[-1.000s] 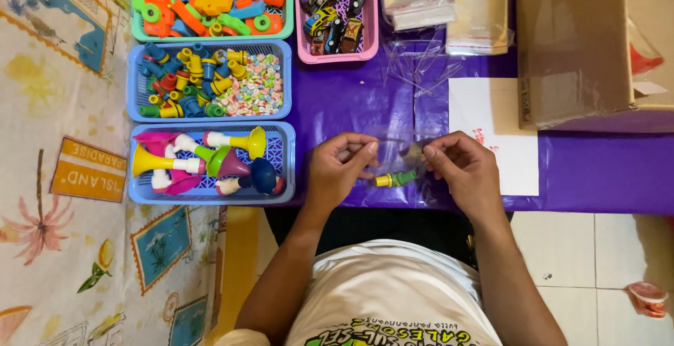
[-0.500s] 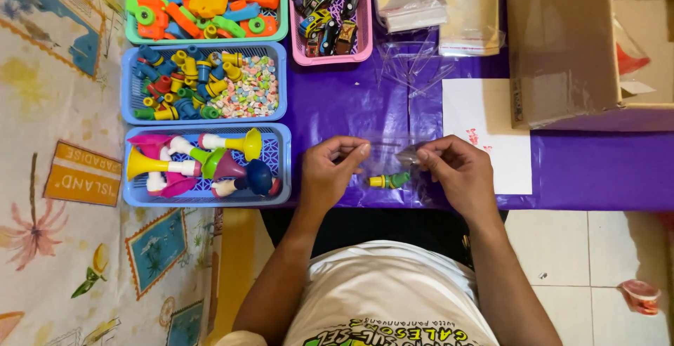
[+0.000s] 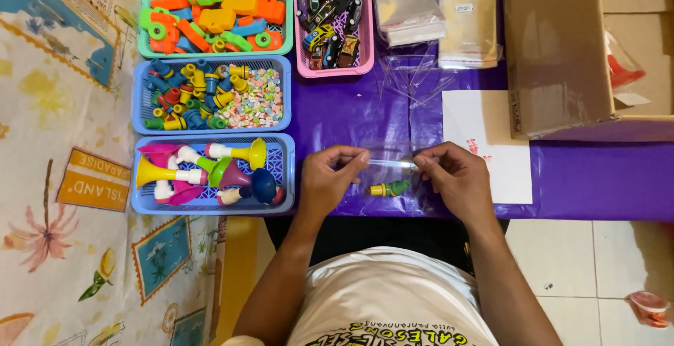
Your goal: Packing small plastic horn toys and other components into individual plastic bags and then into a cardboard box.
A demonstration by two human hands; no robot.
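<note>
- Purple plastic table cover [image 3: 590, 177], glossy and slightly creased, spread over a low work surface; pale floor tiles [image 3: 597, 269] below it, a printed floor mat [image 3: 63, 198] with flowers and stamp-like patches on the left.
- Left hand [image 3: 326, 181]: thumb and forefinger pinched on the left top corner of a clear plastic bag [image 3: 390, 174]; remaining fingers curled.
- Right hand [image 3: 456, 177]: fingertips pinched on the bag's right top corner, so the thin, shiny film is held taut between both hands just above the table edge.
- Small toy [image 3: 390, 189], yellow at one end and green at the other, cylindrical, lying on its side low in the bag, between the hands.
- Blue lattice basket [image 3: 281, 177], rectangular, just left of the left hand: plastic toy trumpets with flared bells in yellow, pink, green and dark blue.
- Second blue basket [image 3: 140, 100] above it: small coloured whistles and pale beads.
- Green basket [image 3: 284, 23]: chunky orange, green and blue plastic pieces.
- Pink basket [image 3: 365, 51]: miniature toy cars.
- Stacks of flat clear bags [image 3: 414, 9], smooth and reflective, on the far side of the table.
- White paper sheet [image 3: 484, 135], flat, beside the right hand.
- Brown cardboard box [image 3: 554, 44], open, matte, at upper right.
</note>
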